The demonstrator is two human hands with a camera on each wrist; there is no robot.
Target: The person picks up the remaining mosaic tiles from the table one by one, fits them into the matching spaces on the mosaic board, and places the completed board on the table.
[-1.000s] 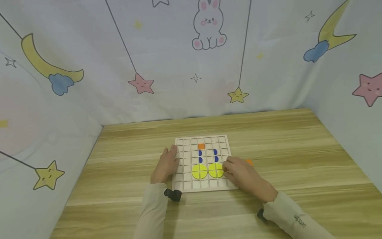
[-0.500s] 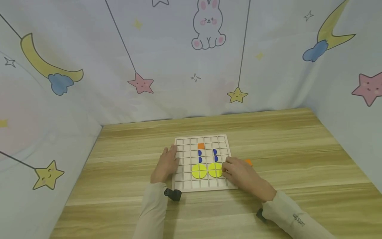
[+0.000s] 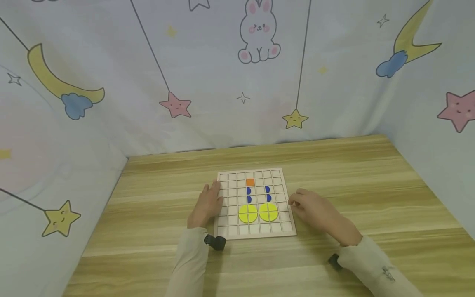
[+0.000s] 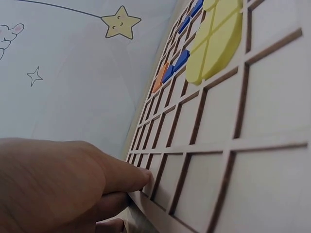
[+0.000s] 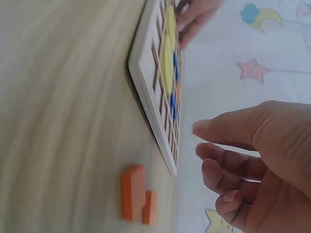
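Note:
A square wooden grid board (image 3: pixel 259 229) lies on the table. On it are two yellow discs made of quarter pieces, the left disc (image 3: pixel 248 213) and the right disc (image 3: pixel 268 212). Blue half-round pieces (image 3: pixel 249 195) stand in two short columns above, with an orange square (image 3: pixel 250 182) at the top of the left one. My left hand (image 3: pixel 208 205) holds the board's left edge, thumb on the rim and fingers alongside. Just off the right edge hovers my right hand (image 3: pixel 313 209), fingers loosely bent, thumb apart (image 5: pixel 257 160), nothing between them.
Two orange blocks (image 5: pixel 133 193) lie on the table beside the board in the right wrist view; the right hand hides them in the head view. A patterned white cloth (image 3: pixel 208 123) hangs behind the wood-grain table (image 3: pixel 167 177).
My right hand has moved right, off the right yellow disc and away from the board. It now covers the orange piece seen earlier on the table. The left hand has stayed put.

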